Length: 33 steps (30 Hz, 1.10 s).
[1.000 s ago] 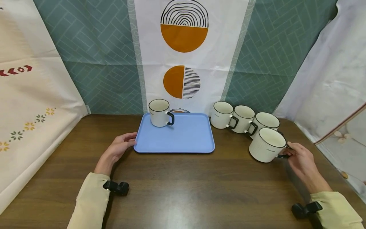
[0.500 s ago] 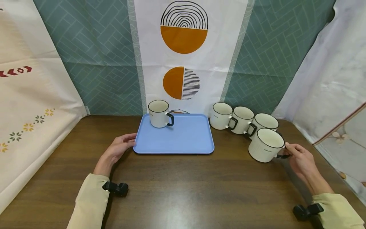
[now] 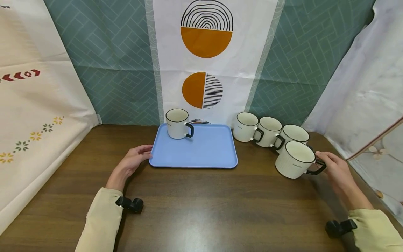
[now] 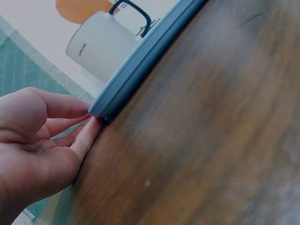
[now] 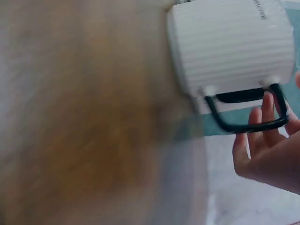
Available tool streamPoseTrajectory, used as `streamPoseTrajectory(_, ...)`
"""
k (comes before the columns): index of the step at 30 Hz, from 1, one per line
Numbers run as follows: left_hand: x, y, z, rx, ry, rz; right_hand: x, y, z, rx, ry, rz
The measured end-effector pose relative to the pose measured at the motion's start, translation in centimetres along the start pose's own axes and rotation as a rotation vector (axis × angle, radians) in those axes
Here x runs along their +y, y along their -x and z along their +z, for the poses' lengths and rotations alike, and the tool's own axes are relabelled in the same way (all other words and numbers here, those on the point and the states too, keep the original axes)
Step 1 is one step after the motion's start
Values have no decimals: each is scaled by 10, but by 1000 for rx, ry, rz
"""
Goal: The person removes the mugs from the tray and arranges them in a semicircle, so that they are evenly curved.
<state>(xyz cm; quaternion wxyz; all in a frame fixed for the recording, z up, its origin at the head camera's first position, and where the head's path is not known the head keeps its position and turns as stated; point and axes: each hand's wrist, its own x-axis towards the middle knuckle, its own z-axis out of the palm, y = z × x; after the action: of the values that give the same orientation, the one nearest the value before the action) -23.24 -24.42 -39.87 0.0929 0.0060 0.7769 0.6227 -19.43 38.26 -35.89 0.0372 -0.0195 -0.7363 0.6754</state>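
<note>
A light blue tray (image 3: 204, 152) lies on the wooden table, and a white mug (image 3: 175, 127) with a black handle stands at its back left. At the tray's left edge, my left hand (image 3: 133, 162) pinches the rim between thumb and fingers, close to the tabletop. On the right, a ribbed white mug (image 3: 292, 164) stands upright with its black handle (image 5: 246, 126) toward my right hand (image 3: 338, 171). The fingers (image 5: 267, 112) of that hand lie loosely behind the handle, which shows in full and is not gripped.
Behind the ribbed mug, three similar mugs stand close together: one at left (image 3: 245, 129), one in the middle (image 3: 267, 133), one at right (image 3: 294, 133), partly hidden. A patterned green and white cloth (image 3: 126, 70) hangs at the table's back edge.
My right hand has loosened from the ribbed mug's handle and drawn slightly right; the mug stays in place. The left hand and the tray hold their positions; the head view has shifted slightly.
</note>
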Motion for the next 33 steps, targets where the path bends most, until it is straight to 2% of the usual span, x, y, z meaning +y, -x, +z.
streamPoseTrajectory(4,0,0,0,-2,-3,-1,-12,-6,5,64,-59,-92)
streamPoseTrajectory(6,-1,0,-1,0,-5,-4,-19,-9,9,78,-48,-128)
streamPoseTrajectory(12,-2,-1,-1,4,-8,-15,-42,-19,32,130,87,-124)
streamPoseTrajectory(14,-3,-2,-1,6,-7,-17,-48,-21,43,133,100,-136)
streamPoseTrajectory(16,-3,-2,-1,5,-10,-19,-54,-23,54,122,115,-167)
streamPoseTrajectory(23,-2,-2,-2,1,-6,-18,-69,-34,101,81,333,-279)
streamPoseTrajectory(28,-1,-2,-2,-3,-4,-14,-72,-44,138,21,292,-321)
streamPoseTrajectory(33,0,-2,-1,-4,-2,-15,-68,-58,175,-52,262,-281)
